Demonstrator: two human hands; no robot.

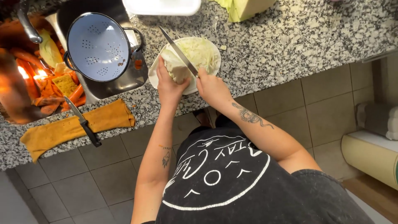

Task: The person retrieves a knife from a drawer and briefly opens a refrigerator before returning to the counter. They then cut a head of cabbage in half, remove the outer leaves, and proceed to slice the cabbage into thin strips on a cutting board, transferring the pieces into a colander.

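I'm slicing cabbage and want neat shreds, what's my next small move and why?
Probably draw the knife down through the cabbage wedge: the right hand has the blade on it, and the left hand steadies it on the white plate.

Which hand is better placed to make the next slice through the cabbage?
Probably the right hand: it grips the knife, whose blade lies across the cabbage. The left hand steadies the cabbage on the plate.

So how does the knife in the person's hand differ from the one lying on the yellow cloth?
The held knife is gripped by the right hand, its long blade angled over the cabbage wedge on the white plate. The spare knife lies untouched on the yellow cloth, its black handle showing. Both have slim metal blades.
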